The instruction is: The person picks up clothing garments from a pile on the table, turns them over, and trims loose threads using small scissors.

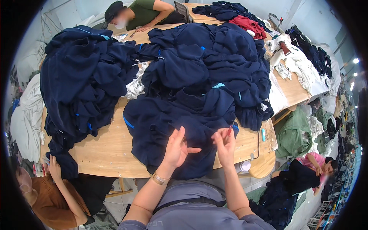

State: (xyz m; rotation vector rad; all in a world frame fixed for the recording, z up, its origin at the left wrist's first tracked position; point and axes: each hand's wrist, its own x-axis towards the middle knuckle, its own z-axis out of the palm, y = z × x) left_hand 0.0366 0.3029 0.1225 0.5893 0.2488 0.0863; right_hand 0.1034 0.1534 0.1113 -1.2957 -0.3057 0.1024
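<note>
Head view: the left hand (177, 147) is open, thumb and fingers spread over a navy garment (161, 113); the right hand (224, 142) pinches a small reddish tool (230, 130). The garment lies rumpled at the near edge of the bench (103, 155), against a navy pile (234, 50). Good handling probably means smoothing the cloth with the free left fingers and keeping the tool's indistinct tip off the fabric.

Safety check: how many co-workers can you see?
3: a person in green across the table, a person in brown at lower left, and a person in pink at lower right. Others may be hidden.
</note>
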